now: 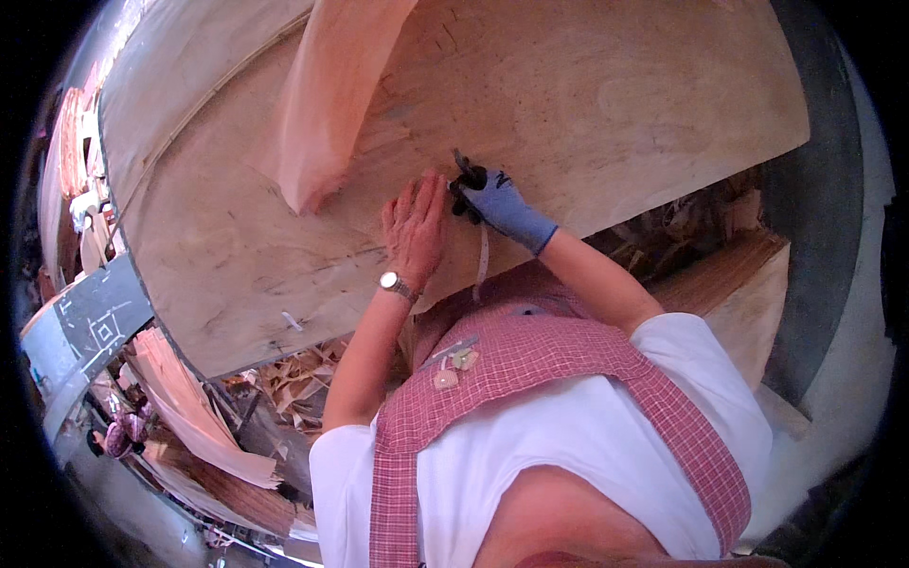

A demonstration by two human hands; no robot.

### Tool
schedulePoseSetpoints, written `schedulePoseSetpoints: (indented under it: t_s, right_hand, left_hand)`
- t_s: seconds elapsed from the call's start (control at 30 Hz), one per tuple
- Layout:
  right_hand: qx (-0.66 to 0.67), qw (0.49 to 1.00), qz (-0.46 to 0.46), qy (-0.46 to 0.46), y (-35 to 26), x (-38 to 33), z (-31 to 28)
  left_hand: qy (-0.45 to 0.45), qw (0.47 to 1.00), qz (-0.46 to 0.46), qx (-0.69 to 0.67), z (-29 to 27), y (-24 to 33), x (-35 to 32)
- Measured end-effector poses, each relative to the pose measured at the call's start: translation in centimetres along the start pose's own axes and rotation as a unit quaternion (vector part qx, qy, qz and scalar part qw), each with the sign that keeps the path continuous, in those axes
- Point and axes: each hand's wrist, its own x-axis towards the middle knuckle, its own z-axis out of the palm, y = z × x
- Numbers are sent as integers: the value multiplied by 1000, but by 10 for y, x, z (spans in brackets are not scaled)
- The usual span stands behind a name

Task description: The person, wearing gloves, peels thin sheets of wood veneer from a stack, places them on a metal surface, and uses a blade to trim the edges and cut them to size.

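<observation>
A large thin sheet of wood veneer (587,95) lies across the work surface in front of me. My left hand (415,227), bare with a wristwatch, rests flat on the sheet with its fingers spread. Right beside it my right hand (497,201), in a blue and black work glove, is shut on a small dark tool (464,166) whose tip touches the veneer. A strip of white tape (483,260) hangs down below the gloved hand. A pale, curled veneer strip (327,104) stands up from the sheet to the left of both hands.
Veneer scraps and shavings (294,379) lie under the sheet's near edge. More stacked veneer (729,284) sits at the right. A grey machine part (85,331) is at the left. A dark band (805,189) runs along the right side.
</observation>
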Motion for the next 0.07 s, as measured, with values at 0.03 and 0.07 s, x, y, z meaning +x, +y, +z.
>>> schedulePoseSetpoints:
  t_s: [0.03, 0.07]
  right_hand:
    - [-14, 1000, -15, 9, -4, 3, 3]
    - [-106, 994, -41, -12, -6, -1, -2]
  left_hand:
    - [-8, 1000, -7, 19, 5, 0, 0]
    - [-17, 999, -13, 38, 14, -2, -2]
